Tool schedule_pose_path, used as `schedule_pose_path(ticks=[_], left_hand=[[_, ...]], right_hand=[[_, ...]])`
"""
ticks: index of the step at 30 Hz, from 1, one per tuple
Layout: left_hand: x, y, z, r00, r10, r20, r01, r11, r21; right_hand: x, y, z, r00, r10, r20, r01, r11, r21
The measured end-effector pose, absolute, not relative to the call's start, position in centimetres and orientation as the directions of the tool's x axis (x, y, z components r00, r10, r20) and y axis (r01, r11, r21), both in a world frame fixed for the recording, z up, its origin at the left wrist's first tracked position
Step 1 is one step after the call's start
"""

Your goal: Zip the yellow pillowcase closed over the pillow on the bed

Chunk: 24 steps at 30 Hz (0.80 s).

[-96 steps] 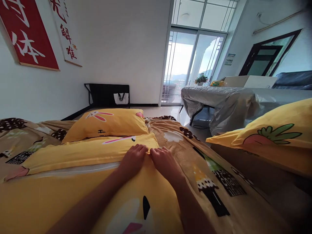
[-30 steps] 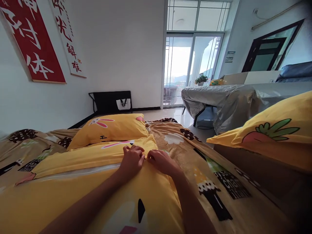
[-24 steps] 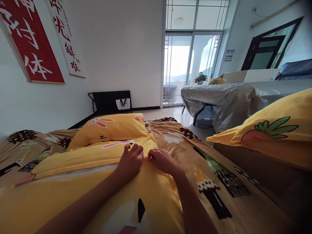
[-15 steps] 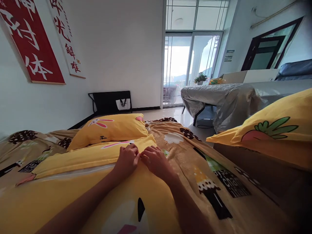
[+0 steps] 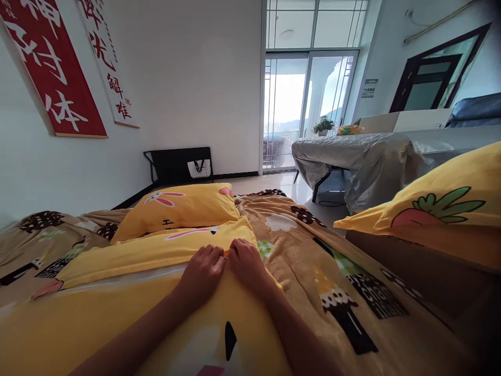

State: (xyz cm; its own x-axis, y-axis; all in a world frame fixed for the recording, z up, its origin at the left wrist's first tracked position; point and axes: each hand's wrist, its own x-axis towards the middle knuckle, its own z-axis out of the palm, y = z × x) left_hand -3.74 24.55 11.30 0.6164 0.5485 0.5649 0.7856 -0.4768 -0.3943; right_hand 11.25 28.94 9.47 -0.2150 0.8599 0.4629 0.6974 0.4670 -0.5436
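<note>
Both hands touching, side by side: left hand (image 5: 203, 269), right hand (image 5: 246, 263) palm-down at far edge of yellow cover (image 5: 117, 308), fingers curled, seemingly pinning fold flat; actual pinch cannot tell. Cover lies on brown blanket (image 5: 313, 250), pillow (image 5: 183, 206) just beyond.

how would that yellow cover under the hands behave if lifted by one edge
Probably floppy: the yellow cover folds and creases where the left hand and right hand press it. Likely light for its size, as it bulges softly, pillow-like. Lifted by one edge, it would likely sag, not roll.
</note>
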Motion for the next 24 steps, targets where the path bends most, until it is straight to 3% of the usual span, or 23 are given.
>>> schedule_pose_path(ticks=[4,14,24], left_hand=[[-3.8,24.8,11.1,0.543,0.596,0.591,0.833,-0.47,-0.291],[-3.7,25.8,12.3,0.383,0.825,0.416,0.922,-0.371,-0.113],[-3.8,25.5,13.5,0.252,0.907,0.336,0.933,-0.32,0.165]], right_hand=[[11.5,29.2,9.2,-0.263,0.835,0.484,0.668,0.519,-0.533],[13.4,28.2,10.7,-0.479,0.631,0.611,0.529,0.762,-0.373],[12.6,29.0,9.8,-0.459,0.692,0.558,0.628,0.696,-0.347]])
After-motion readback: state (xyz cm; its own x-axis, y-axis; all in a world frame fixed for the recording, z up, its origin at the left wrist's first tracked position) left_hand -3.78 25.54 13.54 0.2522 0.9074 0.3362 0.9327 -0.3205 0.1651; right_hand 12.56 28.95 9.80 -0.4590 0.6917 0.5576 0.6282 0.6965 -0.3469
